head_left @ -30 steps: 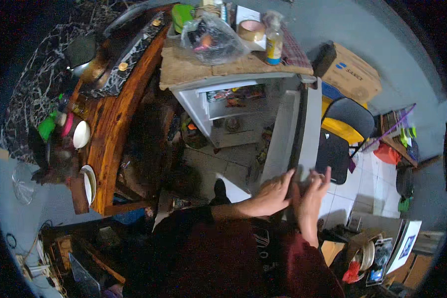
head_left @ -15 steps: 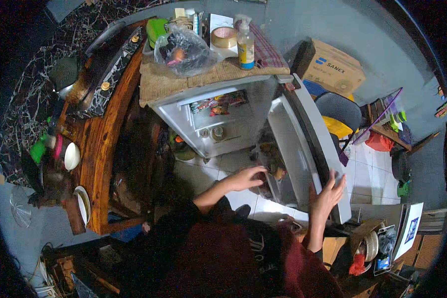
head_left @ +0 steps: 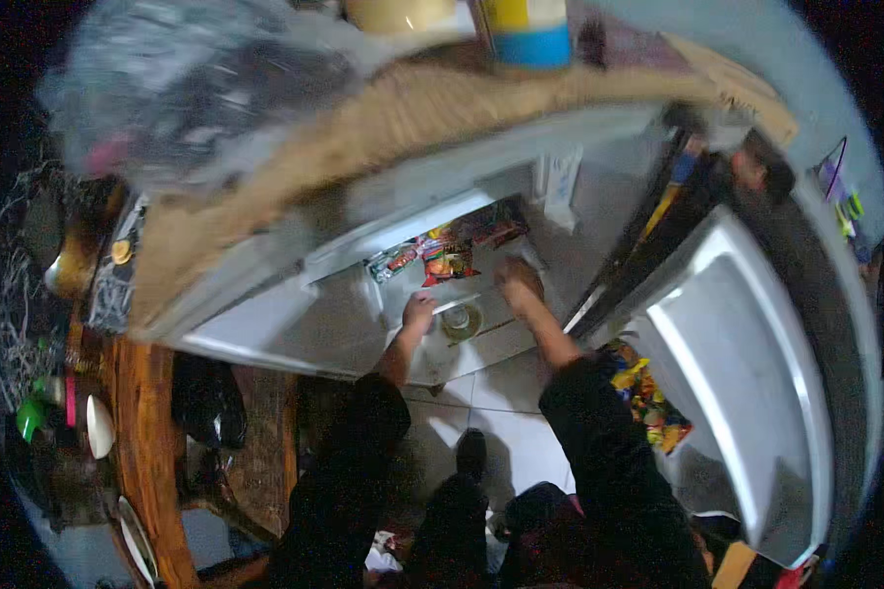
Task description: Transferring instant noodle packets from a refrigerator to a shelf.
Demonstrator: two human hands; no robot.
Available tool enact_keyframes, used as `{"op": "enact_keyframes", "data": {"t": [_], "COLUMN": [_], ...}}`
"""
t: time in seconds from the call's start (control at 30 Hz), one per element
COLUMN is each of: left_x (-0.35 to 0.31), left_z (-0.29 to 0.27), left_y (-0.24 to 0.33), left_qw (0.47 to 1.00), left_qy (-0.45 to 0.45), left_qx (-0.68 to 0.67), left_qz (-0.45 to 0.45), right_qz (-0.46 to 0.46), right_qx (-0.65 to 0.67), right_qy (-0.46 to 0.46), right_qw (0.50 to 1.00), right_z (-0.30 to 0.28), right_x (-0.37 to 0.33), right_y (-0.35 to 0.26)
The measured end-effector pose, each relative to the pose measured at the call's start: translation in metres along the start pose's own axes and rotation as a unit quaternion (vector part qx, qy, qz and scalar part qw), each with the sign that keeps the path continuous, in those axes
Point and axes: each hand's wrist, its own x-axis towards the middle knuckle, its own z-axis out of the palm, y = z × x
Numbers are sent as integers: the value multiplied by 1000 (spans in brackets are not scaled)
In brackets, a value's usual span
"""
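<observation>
Both my arms reach into the refrigerator (head_left: 609, 187), its door swung out to the right. My left hand (head_left: 418, 312), fingers curled, is at the left front corner of a shelf (head_left: 388, 293). My right hand (head_left: 520, 280) is closed at that shelf's right end. Blur hides what either hand grips. Between and beyond them lie colourful packets, among them a red packet (head_left: 448, 263). A round glass jar (head_left: 460, 320) shows below, between my hands.
The open door (head_left: 756, 373) fills the right side, with yellow and red packets (head_left: 648, 398) beside its inner face. On top are a clear plastic bag (head_left: 216, 108) and a bottle with a blue base (head_left: 528, 39). A wooden table (head_left: 145, 442) stands left, above pale floor tiles.
I have leaned in closer to the refrigerator. My right hand has left the door edge and moved inside, and my left hand has moved forward to the shelf. The door now stands wider.
</observation>
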Motion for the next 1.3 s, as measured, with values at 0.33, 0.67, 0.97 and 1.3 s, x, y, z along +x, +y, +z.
{"op": "enact_keyframes", "data": {"t": [0.33,0.67,0.97,1.3], "left_x": [90,35,-86,-369], "left_z": [23,12,-22,-106], "left_y": [-25,-16,-21,38], "left_qw": [984,913,876,811], "left_qy": [28,13,-8,-167], "left_qx": [-171,-368,-464,-556], "left_qz": [-53,-173,-133,81], "right_qz": [-237,-153,-89,-25], "right_qx": [-3,16,-82,219], "right_qy": [300,355,608,151], "right_qw": [924,922,784,964], "right_z": [25,27,23,-308], "right_x": [153,177,45,-348], "right_y": [-1,-20,-52,-145]}}
